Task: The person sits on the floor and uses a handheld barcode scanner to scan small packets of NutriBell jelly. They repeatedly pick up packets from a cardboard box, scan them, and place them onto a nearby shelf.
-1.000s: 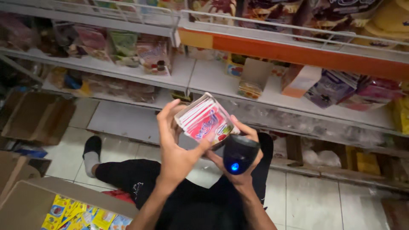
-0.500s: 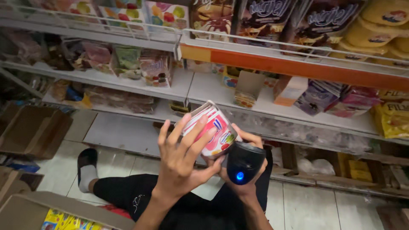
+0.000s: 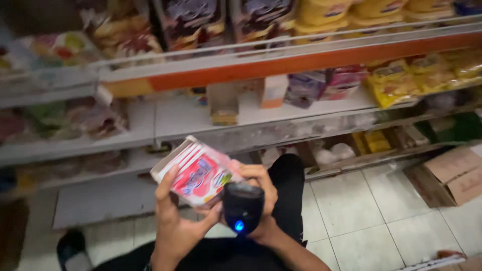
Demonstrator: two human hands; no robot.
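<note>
My left hand [image 3: 176,226] grips a stack of red, pink and white sachets [image 3: 197,171] from below and the left, with the thumb across the front of the stack. My right hand [image 3: 261,195] supports the stack's right side. A black device with a glowing blue light [image 3: 242,208] sits on the back of my right hand, just under the stack. Both hands are raised in front of store shelves [image 3: 201,113]. My black-clothed leg [image 3: 288,185] shows underneath.
White shelves with an orange strip [image 3: 281,64] carry packaged goods, small open boxes [image 3: 223,103] and yellow packets [image 3: 401,80]. A cardboard box [image 3: 452,173] stands on the tiled floor at right. A black shoe [image 3: 70,243] shows at lower left.
The view has swung right, so the shelves slid left and a box appeared at right. My left hand dropped from over the stack to gripping it from below.
</note>
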